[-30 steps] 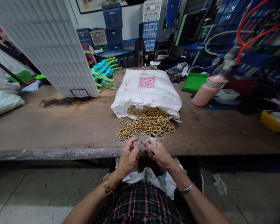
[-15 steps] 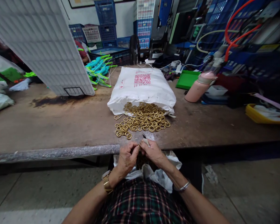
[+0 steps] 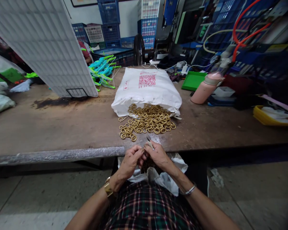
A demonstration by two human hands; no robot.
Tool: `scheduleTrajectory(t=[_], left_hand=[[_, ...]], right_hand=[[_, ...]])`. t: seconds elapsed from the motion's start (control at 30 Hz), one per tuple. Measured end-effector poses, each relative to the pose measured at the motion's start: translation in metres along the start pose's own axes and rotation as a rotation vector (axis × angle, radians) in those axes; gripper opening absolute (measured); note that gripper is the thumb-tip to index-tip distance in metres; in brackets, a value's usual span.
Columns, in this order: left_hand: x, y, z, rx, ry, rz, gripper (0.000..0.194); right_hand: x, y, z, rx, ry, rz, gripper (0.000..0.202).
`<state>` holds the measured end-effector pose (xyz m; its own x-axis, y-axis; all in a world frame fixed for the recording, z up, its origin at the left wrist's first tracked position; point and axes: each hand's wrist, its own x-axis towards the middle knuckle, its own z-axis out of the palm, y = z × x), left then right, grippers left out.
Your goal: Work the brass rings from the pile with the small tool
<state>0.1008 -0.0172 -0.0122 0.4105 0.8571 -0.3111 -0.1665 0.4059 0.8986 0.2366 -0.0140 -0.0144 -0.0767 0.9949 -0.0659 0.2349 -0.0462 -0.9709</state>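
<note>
My left hand (image 3: 132,159) is closed, its thumb and fingertips pinching a gold-coloured ring (image 3: 144,149) that is mostly covered by the fingers. Touching it at the fingertips, my right hand (image 3: 157,155) is wrapped round a small knife (image 3: 150,144) with a pale handle and a dark pointed blade tip showing. Both hands are just off the table's front edge, over my lap. Below them a white plastic bag (image 3: 182,164) lies open with dark brownish pieces inside, too dim to make out. Beyond the hands, a heap of gold rings (image 3: 150,121) spills from a white sack (image 3: 134,86) with red print.
On the brown table (image 3: 62,131), a tall white ribbed panel (image 3: 55,48) stands at left beside turquoise and green plastic parts (image 3: 103,72). At right are a green tray (image 3: 194,80), a pink bottle (image 3: 205,91) and a yellow basket (image 3: 266,118). Stacked crates (image 3: 147,28) stand behind.
My left hand's fingers have shifted slightly and its lower fingers now show beneath the fingertips. The knife stays in my right hand. The view has moved a little.
</note>
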Motion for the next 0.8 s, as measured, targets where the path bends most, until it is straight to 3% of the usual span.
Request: scheduleTrajectory(t=[0.17,0.3,0.5,0.8], left_hand=[[-0.003,-0.001,0.001,-0.085,0.007,0.043,0.036],[-0.003,-0.001,-0.001,-0.049,0.045,0.083,0.037],[-0.003,-0.001,-0.004,0.056,0.064,0.133,0.036],[-0.004,0.002,-0.006,0.140,0.088,0.158,0.036]], right_hand=[[0.000,-0.003,-0.001,-0.006,0.007,0.001,0.025],[-0.003,0.001,-0.002,-0.289,0.061,-0.065,0.024],[-0.009,0.008,-0.001,-0.555,-0.095,-0.193,0.015],[-0.010,0.003,0.001,-0.679,-0.136,-0.194,0.018]])
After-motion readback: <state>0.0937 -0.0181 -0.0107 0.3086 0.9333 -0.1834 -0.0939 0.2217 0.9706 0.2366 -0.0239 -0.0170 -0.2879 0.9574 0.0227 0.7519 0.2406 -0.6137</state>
